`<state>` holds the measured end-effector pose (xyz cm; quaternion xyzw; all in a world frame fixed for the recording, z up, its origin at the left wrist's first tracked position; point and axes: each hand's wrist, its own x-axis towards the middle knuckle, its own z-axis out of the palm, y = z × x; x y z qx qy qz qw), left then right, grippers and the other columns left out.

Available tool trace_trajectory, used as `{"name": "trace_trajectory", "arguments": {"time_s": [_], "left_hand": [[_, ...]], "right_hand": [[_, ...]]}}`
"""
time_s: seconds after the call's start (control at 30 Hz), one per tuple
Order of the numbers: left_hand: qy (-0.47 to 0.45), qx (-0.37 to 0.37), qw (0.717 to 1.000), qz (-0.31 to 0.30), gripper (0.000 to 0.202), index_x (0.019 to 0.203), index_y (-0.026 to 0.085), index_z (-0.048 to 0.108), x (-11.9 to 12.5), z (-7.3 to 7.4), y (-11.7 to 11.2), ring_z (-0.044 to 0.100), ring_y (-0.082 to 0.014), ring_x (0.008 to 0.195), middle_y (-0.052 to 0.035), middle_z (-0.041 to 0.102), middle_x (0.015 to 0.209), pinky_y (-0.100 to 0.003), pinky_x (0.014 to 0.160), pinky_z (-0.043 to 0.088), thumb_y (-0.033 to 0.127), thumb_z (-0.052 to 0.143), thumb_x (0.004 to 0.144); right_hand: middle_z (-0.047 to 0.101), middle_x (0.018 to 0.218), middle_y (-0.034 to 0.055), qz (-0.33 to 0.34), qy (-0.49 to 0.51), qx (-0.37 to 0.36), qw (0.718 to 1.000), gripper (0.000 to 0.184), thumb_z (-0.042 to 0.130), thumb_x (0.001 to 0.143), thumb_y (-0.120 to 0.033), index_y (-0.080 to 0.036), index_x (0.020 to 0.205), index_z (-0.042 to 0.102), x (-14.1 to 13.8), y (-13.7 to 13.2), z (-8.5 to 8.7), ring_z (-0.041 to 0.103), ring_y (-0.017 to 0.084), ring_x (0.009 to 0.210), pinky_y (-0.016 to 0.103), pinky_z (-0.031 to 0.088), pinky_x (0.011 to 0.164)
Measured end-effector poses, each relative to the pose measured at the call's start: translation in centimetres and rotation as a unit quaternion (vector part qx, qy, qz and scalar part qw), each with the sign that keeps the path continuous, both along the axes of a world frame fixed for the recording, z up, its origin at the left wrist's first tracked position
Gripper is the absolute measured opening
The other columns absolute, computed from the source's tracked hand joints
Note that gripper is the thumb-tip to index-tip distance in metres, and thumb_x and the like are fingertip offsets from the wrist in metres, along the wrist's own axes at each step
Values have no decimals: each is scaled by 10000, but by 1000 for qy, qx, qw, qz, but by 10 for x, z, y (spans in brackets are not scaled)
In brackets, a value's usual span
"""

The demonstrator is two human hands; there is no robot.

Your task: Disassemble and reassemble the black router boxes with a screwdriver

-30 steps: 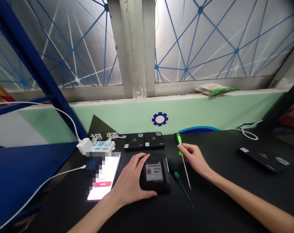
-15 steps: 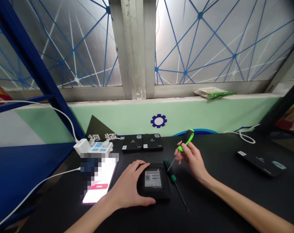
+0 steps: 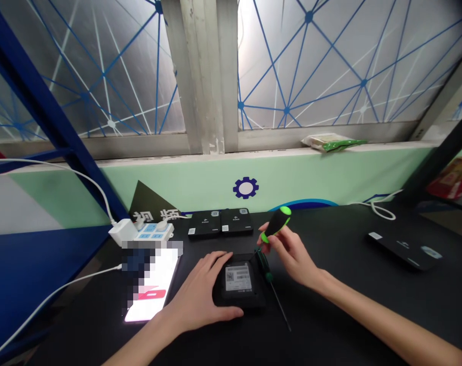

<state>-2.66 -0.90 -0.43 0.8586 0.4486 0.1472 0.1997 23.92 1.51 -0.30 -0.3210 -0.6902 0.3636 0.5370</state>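
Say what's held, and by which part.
Right grip: black-and-lime screwdriver, by the handle's lower end. Left grip: nearest black box, by its near and far edges.

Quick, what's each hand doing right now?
Left hand: gripping the black labelled electronic box.
Right hand: closed, holding the lime-and-black screwdriver.

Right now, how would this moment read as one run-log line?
left hand: holding labelled black box | right hand: holding black-and-lime screwdriver | dark-green screwdriver: on table, right of box
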Motion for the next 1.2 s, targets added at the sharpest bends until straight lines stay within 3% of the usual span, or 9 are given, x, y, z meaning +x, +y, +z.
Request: {"name": "trace_trajectory", "arguments": {"time_s": [0.27,0.47,0.63,0.83,0.97,1.2], "left_hand": [[-14,11,1000,16,981,1495,298,367,2,-1,0,438,-351,1354,-81,408,1511,-503,1122,388,538,838,669],[-16,2,1000,21,974,1504,310,370,1,-1,-1,415,-366,1376,-83,379,1540,-516,1129,378,556,825,679],[-11,-4,1000,14,980,1516,318,358,0,-2,-1,379,-367,1403,-75,350,1562,-515,1141,365,588,808,689],[9,1,1000,3,962,1535,333,311,-3,-1,-1,355,-364,1419,-79,311,1586,-539,1147,341,603,772,735],[28,24,999,-13,824,1533,321,322,-4,0,0,345,-362,1424,-87,345,1575,-579,1162,281,607,667,842],[33,47,998,6,832,1547,278,297,-5,-2,-1,340,-347,1426,-93,360,1572,-523,1159,320,604,640,863]], "right_hand": [[635,872,26,53,-113,64,990,185,420,1040,-270,-201,1144,557,-17,3,8,628,145,695,274,490,667],[608,771,2,11,-94,63,994,121,561,978,-300,-195,1008,613,-26,8,-9,567,140,634,258,467,622],[707,798,35,-43,-38,42,997,137,674,908,-322,-198,851,664,-28,10,-22,668,183,704,281,523,671],[709,859,66,-58,-47,58,996,161,607,950,-316,-206,857,676,-27,11,-21,659,213,768,317,524,711],[697,838,59,-56,-55,58,995,164,582,964,-310,-204,878,673,-27,10,-21,634,200,727,300,505,680],[699,839,48,-37,-87,73,993,173,538,991,-273,-210,912,679,-25,8,-21,654,203,774,307,495,742]]}}
